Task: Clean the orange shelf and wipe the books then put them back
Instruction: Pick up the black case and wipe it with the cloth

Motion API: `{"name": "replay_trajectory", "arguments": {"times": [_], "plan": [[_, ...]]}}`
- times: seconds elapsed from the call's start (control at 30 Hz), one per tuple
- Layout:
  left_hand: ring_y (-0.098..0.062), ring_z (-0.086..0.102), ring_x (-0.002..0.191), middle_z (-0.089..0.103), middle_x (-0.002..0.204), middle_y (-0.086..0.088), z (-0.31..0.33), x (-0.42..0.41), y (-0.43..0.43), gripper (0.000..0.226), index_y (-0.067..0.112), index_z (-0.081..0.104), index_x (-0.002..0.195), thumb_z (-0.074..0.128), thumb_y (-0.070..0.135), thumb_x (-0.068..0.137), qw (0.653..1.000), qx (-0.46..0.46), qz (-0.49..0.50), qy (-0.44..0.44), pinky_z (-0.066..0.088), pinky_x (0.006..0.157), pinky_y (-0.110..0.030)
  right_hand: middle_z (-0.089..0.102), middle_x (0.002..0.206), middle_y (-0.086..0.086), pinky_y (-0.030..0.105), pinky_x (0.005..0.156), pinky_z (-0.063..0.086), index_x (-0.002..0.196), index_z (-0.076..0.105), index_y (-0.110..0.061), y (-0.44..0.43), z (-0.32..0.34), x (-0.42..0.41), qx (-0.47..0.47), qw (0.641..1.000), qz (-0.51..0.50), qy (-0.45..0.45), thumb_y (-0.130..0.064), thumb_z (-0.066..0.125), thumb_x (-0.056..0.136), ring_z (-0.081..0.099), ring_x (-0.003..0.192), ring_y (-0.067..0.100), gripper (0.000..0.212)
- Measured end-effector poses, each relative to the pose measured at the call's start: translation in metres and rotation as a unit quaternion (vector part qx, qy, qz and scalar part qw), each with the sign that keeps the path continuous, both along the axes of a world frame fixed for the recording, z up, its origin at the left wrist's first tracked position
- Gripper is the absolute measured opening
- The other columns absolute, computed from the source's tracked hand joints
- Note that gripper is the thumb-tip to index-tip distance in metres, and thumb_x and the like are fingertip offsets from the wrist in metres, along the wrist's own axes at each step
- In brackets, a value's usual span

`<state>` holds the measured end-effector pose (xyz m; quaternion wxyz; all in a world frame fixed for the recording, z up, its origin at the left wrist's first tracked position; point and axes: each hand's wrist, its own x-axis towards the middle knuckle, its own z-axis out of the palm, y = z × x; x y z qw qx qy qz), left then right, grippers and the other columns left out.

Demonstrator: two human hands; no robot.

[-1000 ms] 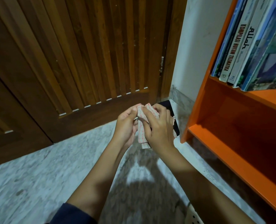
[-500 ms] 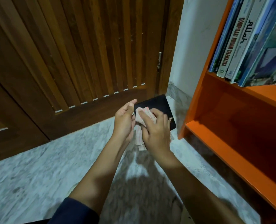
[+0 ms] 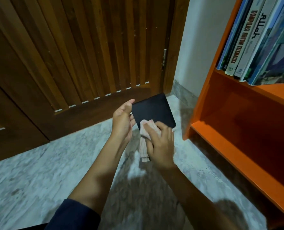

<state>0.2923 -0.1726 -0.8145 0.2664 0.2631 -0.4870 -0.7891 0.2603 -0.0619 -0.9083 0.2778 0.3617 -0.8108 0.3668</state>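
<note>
Held by its left edge in the left hand (image 3: 123, 120), the black book (image 3: 152, 112) hangs cover-up just left of the orange shelf (image 3: 202, 100), likely tilted so the right hand (image 3: 161, 146) can press the cloth (image 3: 145, 130) on its near corner. Shelf's lower bay shows empty; other books (image 3: 257, 40) stand above. Book's title, underside and lower edge are hidden.

Orange shelf (image 3: 237, 160); black book (image 3: 152, 112); pale pink striped cloth (image 3: 144, 146); grey-white marbled floor (image 3: 38, 180); brown slatted door (image 3: 71, 47); navy sleeve (image 3: 74, 214).
</note>
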Motion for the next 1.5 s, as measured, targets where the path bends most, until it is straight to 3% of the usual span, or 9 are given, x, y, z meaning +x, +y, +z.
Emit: {"name": "replay_trajectory", "arguments": {"times": [0.2,0.3,0.43,0.6,0.73,1.1,1.27,1.37,1.5], "plan": [[-0.021,0.07,0.09,0.069,0.102,-0.02,-0.012,0.003,-0.017,0.028,0.009,0.057,0.122,0.039,0.018,0.101,1.0,-0.008,0.022,-0.015,0.055,0.068,-0.018,0.037,0.119,0.002,0.047,0.084,0.049,0.12,0.052,-0.026,0.012,-0.025,-0.022,-0.026,0.994,-0.042,-0.1,-0.031,0.038,0.086,0.047,0.107,0.028,0.037],[-0.005,0.066,0.06,0.061,0.099,-0.029,-0.024,0.0,-0.026,0.031,0.005,0.054,0.125,0.038,0.017,0.102,0.998,-0.051,0.034,-0.026,0.05,0.057,-0.013,0.041,0.123,0.0,0.048,0.089,0.049,0.118,0.052,-0.036,0.018,-0.046,-0.032,-0.085,0.969,-0.042,-0.227,-0.041,0.04,0.091,0.048,0.112,0.026,0.03],[0.0,0.064,0.061,0.065,0.082,0.003,-0.056,-0.005,-0.043,0.03,0.006,0.057,0.125,0.041,0.016,0.101,0.995,-0.047,0.049,-0.067,0.052,0.061,-0.016,0.05,0.121,0.004,0.034,0.096,0.043,0.119,0.058,-0.027,0.025,-0.089,-0.036,-0.084,0.938,-0.092,-0.323,-0.031,0.052,0.092,0.049,0.111,0.021,0.028],[-0.005,0.059,0.066,0.059,0.077,0.005,-0.109,-0.013,-0.056,0.028,0.006,0.058,0.121,0.042,0.017,0.1,0.991,-0.047,0.04,-0.12,0.048,0.062,-0.016,0.052,0.113,0.011,0.04,0.091,0.049,0.113,0.062,-0.011,0.024,-0.161,-0.018,-0.015,0.892,-0.071,-0.447,-0.027,0.057,0.092,0.053,0.103,0.024,0.026],[-0.008,0.056,0.071,0.057,0.077,0.004,-0.144,-0.017,-0.058,0.03,0.002,0.055,0.124,0.041,0.016,0.101,0.988,-0.061,0.03,-0.139,0.047,0.063,-0.018,0.047,0.111,0.016,0.028,0.088,0.04,0.118,0.058,-0.004,0.012,-0.197,-0.011,0.032,0.854,-0.039,-0.518,-0.01,0.058,0.09,0.051,0.105,0.03,0.029],[-0.006,0.062,0.081,0.064,0.093,0.001,-0.158,-0.016,-0.059,0.026,0.008,0.059,0.117,0.041,0.016,0.1,0.991,-0.064,0.002,-0.121,0.05,0.067,-0.015,0.052,0.126,0.017,0.037,0.099,0.038,0.128,0.052,-0.005,0.005,-0.211,-0.013,0.117,0.836,-0.041,-0.535,-0.011,0.049,0.094,0.048,0.119,0.032,0.035],[-0.015,0.061,0.1,0.064,0.114,-0.007,-0.123,-0.01,-0.045,0.028,0.01,0.06,0.119,0.039,0.016,0.101,0.988,-0.103,-0.006,-0.118,0.051,0.086,-0.027,0.057,0.121,0.013,0.019,0.087,0.035,0.123,0.055,-0.005,0.005,-0.151,-0.022,0.034,0.867,-0.037,-0.495,-0.018,0.046,0.098,0.053,0.113,0.024,0.03],[-0.018,0.061,0.108,0.064,0.116,-0.006,-0.088,0.0,-0.032,0.026,0.02,0.06,0.116,0.039,0.019,0.101,0.983,-0.154,-0.042,-0.09,0.048,0.094,-0.032,0.061,0.113,0.011,0.021,0.086,0.038,0.113,0.062,-0.005,0.01,-0.102,-0.033,-0.066,0.89,-0.038,-0.449,-0.011,0.045,0.098,0.056,0.107,0.023,0.025],[-0.014,0.06,0.097,0.064,0.105,0.001,-0.031,0.018,-0.008,0.026,0.023,0.06,0.117,0.04,0.019,0.101,0.965,-0.248,-0.068,-0.052,0.048,0.084,-0.026,0.062,0.105,0.002,0.032,0.088,0.047,0.112,0.062,-0.008,0.032,-0.011,-0.049,-0.187,0.896,-0.012,-0.402,-0.017,0.042,0.1,0.058,0.103,0.02,0.025]]}}
